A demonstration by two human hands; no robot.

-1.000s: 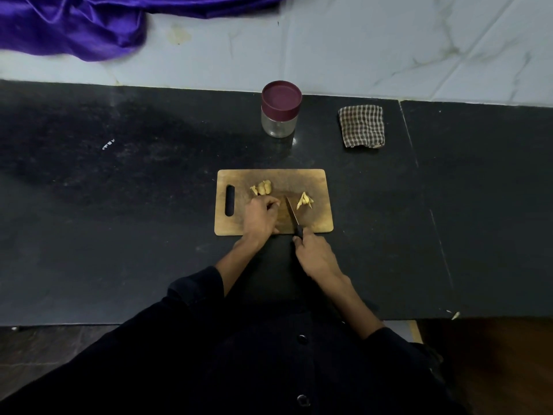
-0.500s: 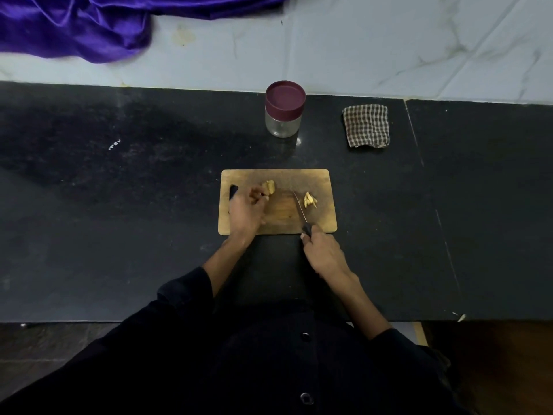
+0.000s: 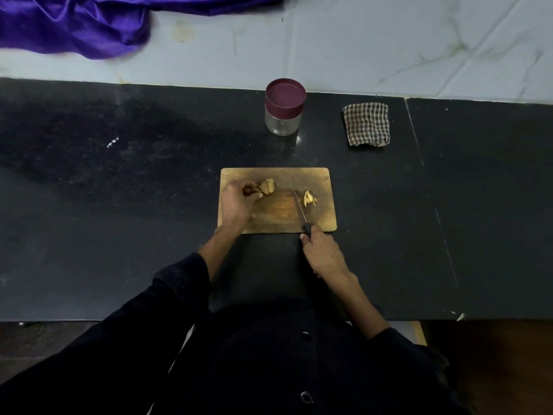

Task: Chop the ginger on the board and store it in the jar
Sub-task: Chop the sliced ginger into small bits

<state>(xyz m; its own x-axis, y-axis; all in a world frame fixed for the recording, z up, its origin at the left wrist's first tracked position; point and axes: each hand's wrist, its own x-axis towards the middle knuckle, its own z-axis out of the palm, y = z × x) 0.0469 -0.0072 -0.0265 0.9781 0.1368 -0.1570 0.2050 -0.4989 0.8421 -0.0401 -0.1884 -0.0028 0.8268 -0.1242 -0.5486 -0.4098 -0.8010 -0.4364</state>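
A wooden chopping board (image 3: 323, 181) lies on a dark surface (image 3: 119, 205) in front of a person in dark sleeves. The left hand (image 3: 238, 202) rests on the board's left part, its fingers curled and touching a whole chunk of ginger (image 3: 267, 186). The right hand (image 3: 321, 254) grips the black handle of a knife (image 3: 300, 209), whose blade lies across the board, just left of a small pile of cut ginger strips (image 3: 309, 199). Beyond the board stands a glass jar (image 3: 282, 121) with its maroon lid (image 3: 285, 94) on. A folded checked cloth (image 3: 366, 124) lies to its right. Purple fabric (image 3: 74, 22) drapes at the far left.
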